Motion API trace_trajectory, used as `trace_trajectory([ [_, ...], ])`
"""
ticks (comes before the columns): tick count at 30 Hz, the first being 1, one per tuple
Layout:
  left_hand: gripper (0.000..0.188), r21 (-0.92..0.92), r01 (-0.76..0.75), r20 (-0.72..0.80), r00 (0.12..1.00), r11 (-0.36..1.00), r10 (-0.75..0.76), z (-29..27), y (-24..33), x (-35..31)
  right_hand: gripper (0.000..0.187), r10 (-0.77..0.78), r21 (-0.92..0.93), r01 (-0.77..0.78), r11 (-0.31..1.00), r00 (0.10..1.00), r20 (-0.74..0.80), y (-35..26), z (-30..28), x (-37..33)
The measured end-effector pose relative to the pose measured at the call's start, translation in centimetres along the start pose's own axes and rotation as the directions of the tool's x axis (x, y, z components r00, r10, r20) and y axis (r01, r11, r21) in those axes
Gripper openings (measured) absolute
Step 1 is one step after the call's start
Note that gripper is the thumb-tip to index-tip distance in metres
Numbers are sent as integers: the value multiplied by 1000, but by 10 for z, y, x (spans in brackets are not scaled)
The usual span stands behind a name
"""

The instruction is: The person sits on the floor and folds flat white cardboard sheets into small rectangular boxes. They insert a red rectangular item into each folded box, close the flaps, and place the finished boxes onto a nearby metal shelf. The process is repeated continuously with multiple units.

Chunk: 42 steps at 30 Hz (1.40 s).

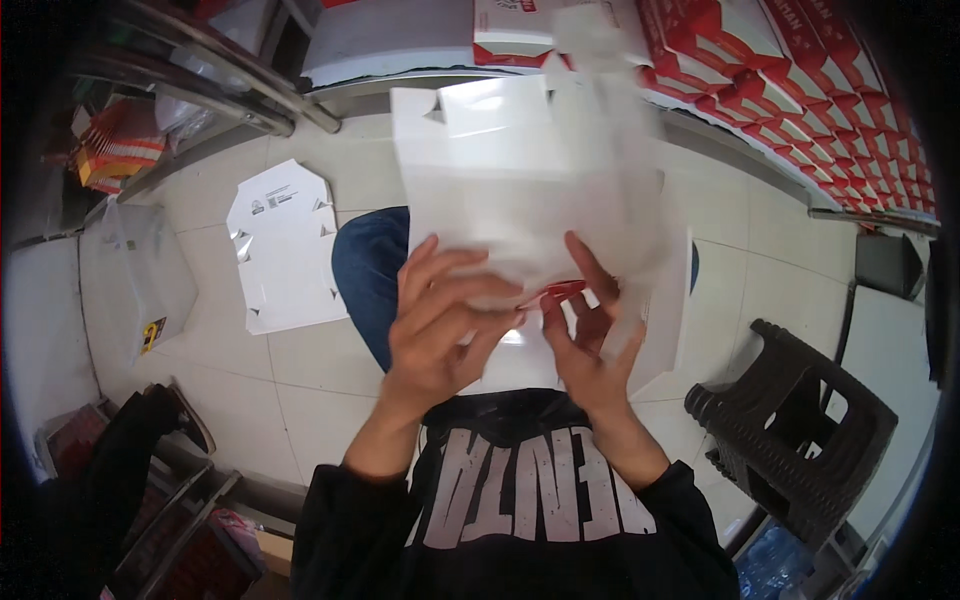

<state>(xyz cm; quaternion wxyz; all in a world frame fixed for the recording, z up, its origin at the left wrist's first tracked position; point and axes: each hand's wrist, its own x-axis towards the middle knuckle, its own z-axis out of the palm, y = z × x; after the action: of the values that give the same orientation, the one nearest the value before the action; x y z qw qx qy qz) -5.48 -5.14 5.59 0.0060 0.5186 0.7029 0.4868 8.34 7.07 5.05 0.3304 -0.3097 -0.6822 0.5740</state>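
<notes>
A white cardboard box blank [500, 180], partly folded and blurred along its right side, stands up over my lap. A bit of red shows at its near fold, between my hands. My left hand [440, 330] grips the near edge from the left, its fingers bent over the card. On the right, my right hand [595, 345] has its thumb and fingers closed around the card beside the red part. More white card [660, 330] lies under it across my legs; how the layers join is hidden.
A flat white box blank [285, 250] lies on the tiled floor at left, near a clear plastic bin [145, 280]. Stacked red-and-white boxes [790, 90] fill the far right shelf. A dark plastic stool [800, 420] stands at right. Metal rails [220, 65] cross the far left.
</notes>
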Motion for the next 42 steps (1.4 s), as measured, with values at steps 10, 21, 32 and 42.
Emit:
trace_trajectory([
  [10, 41, 13, 119, -28, 993, 993, -118, 33, -9, -2, 51, -18, 29, 16, 999, 999, 49, 8, -3, 11],
  [21, 35, 220, -385, 562, 801, 896, 206, -57, -44, 14, 50, -102, -419, 165, 893, 980, 169, -1, -76, 79],
  [32, 11, -51, 323, 859, 496, 945, -123, -30, -59, 25, 20, -345, -32, 464, 885, 701, 625, 26, -75, 6],
  [42, 19, 259, 123, 861, 421, 958, -287, -7, -15, 58, 16, -318, -447, 529, 722, 826, 465, 21, -36, 8],
])
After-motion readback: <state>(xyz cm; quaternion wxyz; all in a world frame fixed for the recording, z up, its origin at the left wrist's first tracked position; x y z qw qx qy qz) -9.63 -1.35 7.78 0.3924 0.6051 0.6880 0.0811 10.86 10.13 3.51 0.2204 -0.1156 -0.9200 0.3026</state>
